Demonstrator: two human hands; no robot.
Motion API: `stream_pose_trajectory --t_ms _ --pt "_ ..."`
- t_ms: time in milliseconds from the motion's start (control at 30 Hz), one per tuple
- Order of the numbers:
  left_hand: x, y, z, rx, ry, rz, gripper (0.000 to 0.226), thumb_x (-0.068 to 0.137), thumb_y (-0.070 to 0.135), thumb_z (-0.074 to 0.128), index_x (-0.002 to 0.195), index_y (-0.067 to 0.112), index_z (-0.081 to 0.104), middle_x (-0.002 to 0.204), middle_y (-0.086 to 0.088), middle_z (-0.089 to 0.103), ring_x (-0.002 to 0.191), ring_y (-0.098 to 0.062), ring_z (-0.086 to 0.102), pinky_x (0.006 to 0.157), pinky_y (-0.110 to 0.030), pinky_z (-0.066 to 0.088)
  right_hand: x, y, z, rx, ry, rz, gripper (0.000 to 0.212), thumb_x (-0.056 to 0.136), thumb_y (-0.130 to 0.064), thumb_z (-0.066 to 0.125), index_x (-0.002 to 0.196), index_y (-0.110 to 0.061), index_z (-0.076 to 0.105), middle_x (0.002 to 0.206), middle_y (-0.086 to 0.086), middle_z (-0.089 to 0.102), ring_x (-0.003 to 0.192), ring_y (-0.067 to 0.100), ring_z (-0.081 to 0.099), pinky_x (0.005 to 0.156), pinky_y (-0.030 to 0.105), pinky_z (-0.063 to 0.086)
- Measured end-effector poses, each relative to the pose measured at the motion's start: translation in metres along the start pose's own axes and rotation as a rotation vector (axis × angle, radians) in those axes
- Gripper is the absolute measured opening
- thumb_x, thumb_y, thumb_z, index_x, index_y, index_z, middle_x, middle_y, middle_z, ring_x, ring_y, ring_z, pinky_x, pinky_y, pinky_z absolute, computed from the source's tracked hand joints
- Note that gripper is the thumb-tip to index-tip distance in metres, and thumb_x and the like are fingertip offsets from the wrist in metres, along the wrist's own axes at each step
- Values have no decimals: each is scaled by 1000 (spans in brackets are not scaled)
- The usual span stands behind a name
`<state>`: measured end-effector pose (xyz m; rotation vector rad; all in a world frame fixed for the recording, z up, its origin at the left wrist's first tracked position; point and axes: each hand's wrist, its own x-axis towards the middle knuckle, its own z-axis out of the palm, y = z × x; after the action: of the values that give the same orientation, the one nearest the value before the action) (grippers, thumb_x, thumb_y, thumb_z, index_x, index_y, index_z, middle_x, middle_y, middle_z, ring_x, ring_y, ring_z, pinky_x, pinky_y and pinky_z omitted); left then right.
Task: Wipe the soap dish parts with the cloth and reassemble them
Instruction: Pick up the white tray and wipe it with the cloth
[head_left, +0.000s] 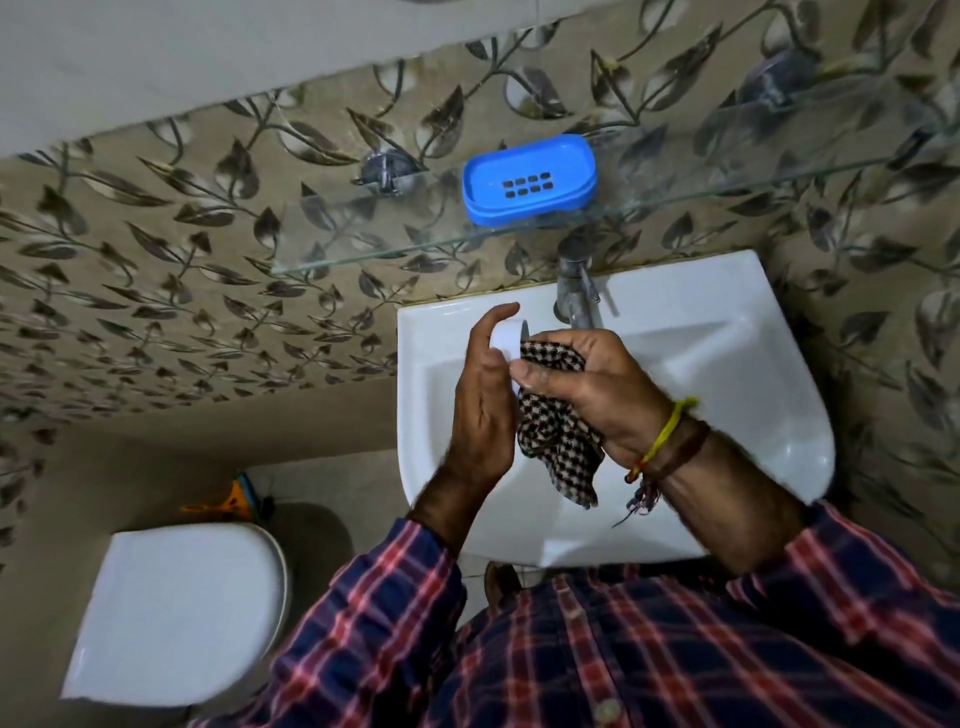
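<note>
A blue soap dish part (530, 179) with drain slots lies on the glass shelf (363, 254) above the basin. Over the basin my left hand (480, 400) grips a white soap dish part (506, 336) on its edge; most of that part is hidden behind my fingers. My right hand (587, 382) presses a black-and-white checked cloth (558, 441) against the white part, and the cloth's loose end hangs down below my hands.
The white wash basin (727, 364) is under my hands, with a metal tap (576, 291) at its back. A closed white toilet (176, 613) stands at the lower left. Leaf-patterned tiles cover the wall.
</note>
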<state>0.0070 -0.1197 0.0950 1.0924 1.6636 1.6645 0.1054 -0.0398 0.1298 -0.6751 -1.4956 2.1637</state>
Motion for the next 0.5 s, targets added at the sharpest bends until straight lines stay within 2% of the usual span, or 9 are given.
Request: stream_pose_trajectory --t_ms 67,133,200,300,367,433,500 --pt "6 2 0 -64 60 -73 72 99 63 21 133 6 49 85 -15 64 73 -30 62 67 -36 53 -2 1 0 -110 -34 -45 5 89 3 64 88 0 67 75 13 65 64 23 62 60 34 56" --pt "7 -2 0 -143 106 -152 68 103 52 14 125 2 55 85 -7 65 76 -17 63 68 -28 53 -1 5 -1 -231 -24 -72 15 87 5 65 101 1 69 90 12 69 80 18 66 73 32 55" --pt "3 -6 4 -236 147 -280 65 104 47 14 117 4 60 88 -5 71 83 -16 69 73 -26 55 1 4 1 -281 -18 -88 21 86 8 65 103 -3 70 94 7 71 85 9 67 81 25 54" --pt "10 -4 5 -348 204 -434 64 106 49 19 106 8 67 86 -5 75 83 -19 72 75 -28 56 3 6 2 -416 -25 -143 19 85 4 66 102 -3 72 93 -2 69 89 8 66 87 22 51" --pt "24 3 -3 -377 255 -483 63 104 54 26 105 8 70 83 -6 74 78 -20 70 78 -31 55 -1 12 1 -579 -93 -188 15 84 0 67 97 -4 73 89 -10 65 88 9 64 86 23 49" --pt "29 10 -6 -304 248 -488 62 102 58 31 100 11 73 82 -2 76 78 -18 71 81 -32 56 -4 17 2 -627 -124 -167 12 84 -1 67 92 -7 74 86 -11 64 87 11 64 84 27 50" --pt "26 10 -4 -288 200 -526 62 100 60 32 94 14 73 79 -2 77 76 -16 73 76 -31 59 -1 15 4 -582 -37 -157 15 85 0 67 92 -11 74 86 -9 65 89 12 64 84 27 50"
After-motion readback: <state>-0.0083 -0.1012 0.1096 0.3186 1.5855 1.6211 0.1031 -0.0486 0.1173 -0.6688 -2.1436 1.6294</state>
